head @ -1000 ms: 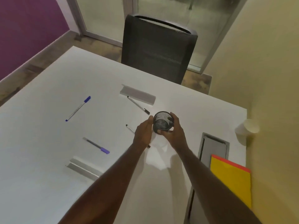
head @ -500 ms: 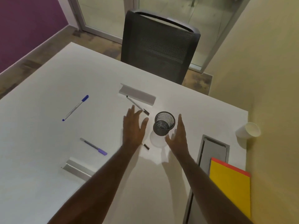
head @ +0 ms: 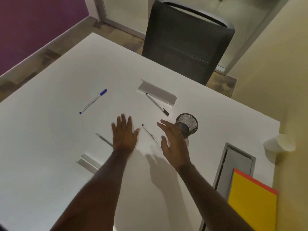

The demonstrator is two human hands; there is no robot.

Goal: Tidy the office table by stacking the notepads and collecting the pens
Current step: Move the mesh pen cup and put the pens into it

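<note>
A: Lying between both hands: slim white pen, black tip, flat on the white surface.
B: Axis?
A: Diagonal, tip pointing away and left.
B: Hands?
A: Left hand and right hand hover palm-down, fingers spread, holding nothing. Mesh cup sits just beyond the right.

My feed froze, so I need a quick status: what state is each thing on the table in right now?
Left hand: open, holding nothing.
Right hand: open, holding nothing.
Mesh pen cup: upright, no pens visible inside.
Blue-capped pen: capped, flat on the table.
Black-capped pen: capped, flat.
Paper cup: on its side.
</note>
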